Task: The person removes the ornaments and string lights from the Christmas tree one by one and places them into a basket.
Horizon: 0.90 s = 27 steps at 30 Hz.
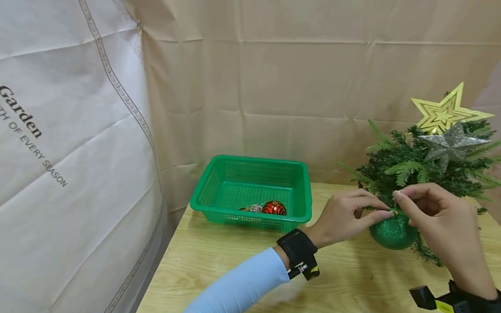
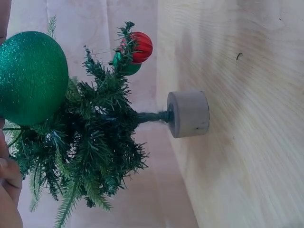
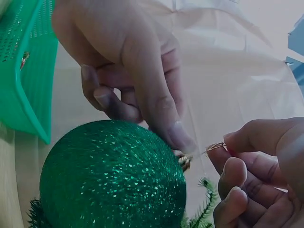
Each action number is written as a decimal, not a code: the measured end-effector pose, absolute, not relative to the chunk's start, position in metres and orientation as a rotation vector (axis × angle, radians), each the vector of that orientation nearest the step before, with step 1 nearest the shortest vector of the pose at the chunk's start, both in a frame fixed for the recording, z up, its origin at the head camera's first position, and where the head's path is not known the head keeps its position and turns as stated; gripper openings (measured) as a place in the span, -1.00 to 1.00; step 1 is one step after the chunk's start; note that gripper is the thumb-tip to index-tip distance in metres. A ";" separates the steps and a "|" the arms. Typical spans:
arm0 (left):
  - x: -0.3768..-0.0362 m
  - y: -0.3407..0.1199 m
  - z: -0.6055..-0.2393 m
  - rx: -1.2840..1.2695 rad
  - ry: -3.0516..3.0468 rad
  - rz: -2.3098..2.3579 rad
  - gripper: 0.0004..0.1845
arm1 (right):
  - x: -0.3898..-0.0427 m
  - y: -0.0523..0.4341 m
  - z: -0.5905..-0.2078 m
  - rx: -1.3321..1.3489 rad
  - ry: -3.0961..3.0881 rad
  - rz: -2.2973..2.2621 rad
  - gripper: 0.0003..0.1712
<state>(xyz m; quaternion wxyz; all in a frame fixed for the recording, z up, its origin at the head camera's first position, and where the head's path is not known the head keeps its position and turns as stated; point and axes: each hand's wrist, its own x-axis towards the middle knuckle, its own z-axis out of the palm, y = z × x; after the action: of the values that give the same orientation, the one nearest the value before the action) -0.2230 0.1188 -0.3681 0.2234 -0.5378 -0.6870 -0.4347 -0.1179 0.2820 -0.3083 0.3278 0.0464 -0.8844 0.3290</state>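
Basket (image 1: 236, 192) holds red bauble (image 1: 275, 208); fingers (image 1: 376, 216) hold green bauble (image 1: 393, 233).

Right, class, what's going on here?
Someone holds a green bauble in front of a tree. The left hand pinches it near its gold cap; the right hand pinches a thin gold loop. A gold star and a silver star sit on the tree, and a red bauble lies in the basket.

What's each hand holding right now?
Left hand: closed, pinching the green ball at its gold cap.
Right hand: closed, pinching a thin gold loop.
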 end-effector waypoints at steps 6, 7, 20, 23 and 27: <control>-0.224 0.115 -0.368 -1.461 -1.934 -1.247 -0.82 | -0.122 0.274 -0.309 0.157 -2.325 0.800 -0.82; -0.224 0.115 -0.368 -1.462 -1.937 -1.247 -0.82 | -0.122 0.274 -0.309 0.162 -2.327 0.796 -0.83; -0.227 0.109 -0.372 -1.480 -1.886 -1.268 -0.81 | -0.126 0.268 -0.315 0.214 -2.358 0.804 -0.86; -0.229 0.108 -0.373 -1.467 -1.877 -1.237 -0.82 | -0.127 0.267 -0.317 0.241 -2.355 0.815 -0.85; -0.229 0.105 -0.374 -1.422 -1.917 -1.150 -0.82 | -0.129 0.266 -0.319 0.276 -2.330 0.816 -0.85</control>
<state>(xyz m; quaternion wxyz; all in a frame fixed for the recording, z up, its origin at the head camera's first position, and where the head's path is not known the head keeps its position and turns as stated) -0.2293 0.1050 -0.3741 0.2437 -0.5205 -0.7019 -0.4208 -0.1287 0.2656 -0.3194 0.3228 0.1050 -0.8877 0.3109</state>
